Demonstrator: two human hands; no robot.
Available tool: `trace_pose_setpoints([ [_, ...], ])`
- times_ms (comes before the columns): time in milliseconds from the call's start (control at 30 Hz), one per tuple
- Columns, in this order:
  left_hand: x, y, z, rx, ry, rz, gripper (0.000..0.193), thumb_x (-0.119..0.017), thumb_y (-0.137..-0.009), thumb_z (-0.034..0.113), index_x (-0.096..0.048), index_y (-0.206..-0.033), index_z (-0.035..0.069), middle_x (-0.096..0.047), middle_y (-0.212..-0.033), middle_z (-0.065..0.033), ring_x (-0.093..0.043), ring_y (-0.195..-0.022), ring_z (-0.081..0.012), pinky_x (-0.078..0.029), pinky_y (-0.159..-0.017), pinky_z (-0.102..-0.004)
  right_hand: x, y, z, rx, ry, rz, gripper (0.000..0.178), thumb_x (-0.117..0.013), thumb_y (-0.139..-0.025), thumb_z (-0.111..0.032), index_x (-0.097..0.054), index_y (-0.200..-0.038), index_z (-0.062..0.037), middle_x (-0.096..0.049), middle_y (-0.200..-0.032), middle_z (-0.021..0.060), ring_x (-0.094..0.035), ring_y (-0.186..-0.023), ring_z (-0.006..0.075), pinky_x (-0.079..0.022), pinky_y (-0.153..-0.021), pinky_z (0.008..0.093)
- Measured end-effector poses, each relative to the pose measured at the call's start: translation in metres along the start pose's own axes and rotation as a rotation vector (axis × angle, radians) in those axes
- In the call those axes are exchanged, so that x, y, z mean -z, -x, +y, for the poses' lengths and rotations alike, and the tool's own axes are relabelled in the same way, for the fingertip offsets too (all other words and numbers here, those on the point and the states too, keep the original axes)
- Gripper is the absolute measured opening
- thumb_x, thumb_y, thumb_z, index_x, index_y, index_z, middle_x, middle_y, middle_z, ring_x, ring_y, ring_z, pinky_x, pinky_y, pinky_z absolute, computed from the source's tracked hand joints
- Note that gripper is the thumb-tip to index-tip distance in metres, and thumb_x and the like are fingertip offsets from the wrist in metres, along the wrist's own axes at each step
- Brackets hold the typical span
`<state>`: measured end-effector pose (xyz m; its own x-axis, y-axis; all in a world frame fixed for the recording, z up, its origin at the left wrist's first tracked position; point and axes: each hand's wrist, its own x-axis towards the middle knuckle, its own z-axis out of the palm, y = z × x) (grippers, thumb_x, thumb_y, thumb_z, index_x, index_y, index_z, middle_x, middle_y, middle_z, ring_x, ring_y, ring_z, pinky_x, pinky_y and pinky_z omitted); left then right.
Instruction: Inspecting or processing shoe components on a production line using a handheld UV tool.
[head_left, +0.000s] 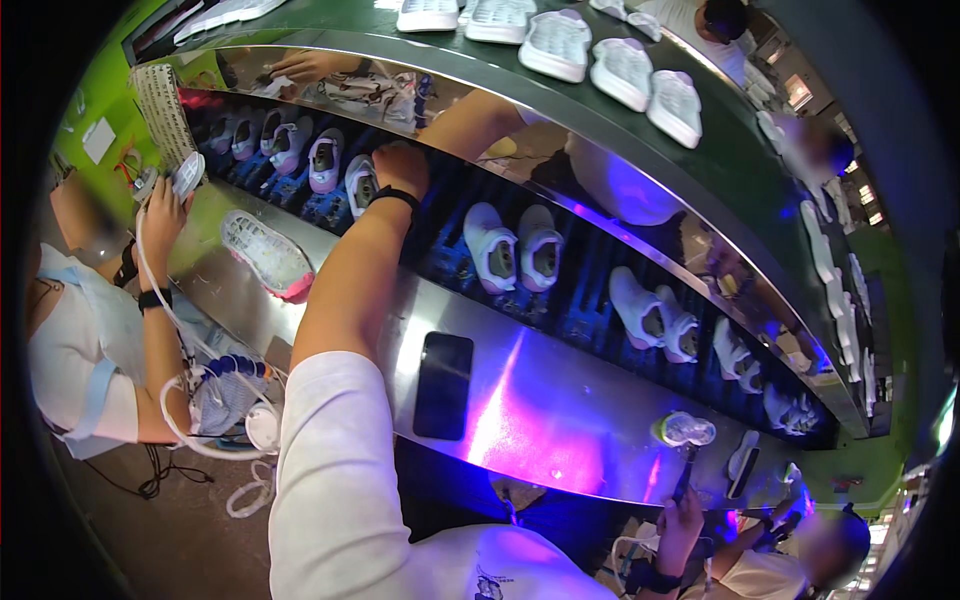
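Reaching far out over the dark conveyor, my left hand (401, 168) closes round a pale shoe (361, 184); its fingers are partly hidden. At the lower right my right hand (681, 527) is closed round a slim dark-handled brush (686, 477). The brush's upper end meets a pale, clear-looking piece (689, 429) at the bench edge; I cannot tell whether it is a dish or a sole. A pale sole with a pink end (266, 254) lies left of my left forearm. A black phone (443, 386) rests on the metal bench (400, 330).
More pale shoes (512, 250) stand in pairs along the conveyor (442, 222). Above it runs a green shelf (450, 58) with several white soles (553, 46). On the left a co-worker (100, 350) holds a sole (188, 175) beside white hoses (160, 375). Another person (770, 572) sits at the right.
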<state>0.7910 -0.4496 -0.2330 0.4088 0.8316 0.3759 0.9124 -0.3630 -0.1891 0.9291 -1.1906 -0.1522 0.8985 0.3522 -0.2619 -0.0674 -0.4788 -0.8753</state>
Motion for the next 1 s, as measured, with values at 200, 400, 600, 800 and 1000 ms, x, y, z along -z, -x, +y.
trace_pose_setpoints([
  [200, 0.062, 0.055, 0.016, 0.076, 0.339, -0.040, 0.025, -0.062, -0.090, 0.025, -0.069, -0.103, 0.006, -0.068, -0.110, -0.0214, -0.071, -0.095, -0.0400, -0.058, -0.078, -0.0507, 0.028, 0.026, 0.005, 0.018, -0.137, 0.041, 0.019, -0.060, -0.094, -0.001, -0.058, -0.112, 0.0047, -0.065, -0.086, 0.0053, -0.047, -0.056, 0.0070, -0.035, -0.048, 0.0222],
  [400, 0.158, 0.189, 0.030, 0.528, 2.215, -0.376, 0.045, -0.064, -0.099, 0.033, -0.061, -0.129, -0.001, -0.068, -0.118, -0.0138, -0.067, -0.105, -0.0208, -0.054, -0.088, -0.0340, 0.030, 0.022, 0.027, 0.025, -0.120, -0.058, 0.036, -0.069, -0.090, -0.003, -0.064, -0.124, 0.0088, -0.071, -0.101, 0.0051, -0.063, -0.088, 0.0097, -0.051, -0.082, 0.0259],
  [600, 0.236, 0.357, 0.090, -0.069, 2.264, -1.037, 0.047, -0.055, -0.102, 0.022, -0.044, -0.142, 0.001, -0.055, -0.137, -0.0171, -0.060, -0.119, -0.0273, -0.053, -0.097, -0.0380, 0.038, 0.028, -0.007, 0.358, -0.033, -0.086, 0.035, -0.073, -0.087, -0.004, -0.069, -0.122, -0.0003, -0.071, -0.093, 0.0077, -0.064, -0.079, 0.0115, -0.051, -0.075, 0.0257],
  [800, 0.343, 0.394, 0.154, 0.178, 1.997, -1.516, 0.059, -0.059, -0.097, 0.037, -0.049, -0.140, -0.002, -0.062, -0.130, -0.0156, -0.065, -0.114, -0.0263, -0.053, -0.098, -0.0401, 0.073, 0.046, -0.027, 0.664, 0.302, -0.010, 0.041, -0.075, -0.081, -0.001, -0.073, -0.121, -0.0097, -0.067, -0.083, 0.0082, -0.065, -0.071, 0.0188, -0.052, -0.064, 0.0296],
  [1000, 0.363, 0.397, 0.164, 0.086, 1.878, -1.473, 0.060, -0.055, -0.096, 0.031, -0.048, -0.142, -0.007, -0.063, -0.129, -0.0150, -0.062, -0.116, -0.0229, -0.047, -0.102, -0.0353, 0.085, 0.046, -0.022, 0.896, 0.471, -0.027, 0.037, -0.073, -0.080, -0.008, -0.073, -0.117, -0.0149, -0.065, -0.079, 0.0044, -0.064, -0.066, 0.0227, -0.052, -0.057, 0.0339],
])
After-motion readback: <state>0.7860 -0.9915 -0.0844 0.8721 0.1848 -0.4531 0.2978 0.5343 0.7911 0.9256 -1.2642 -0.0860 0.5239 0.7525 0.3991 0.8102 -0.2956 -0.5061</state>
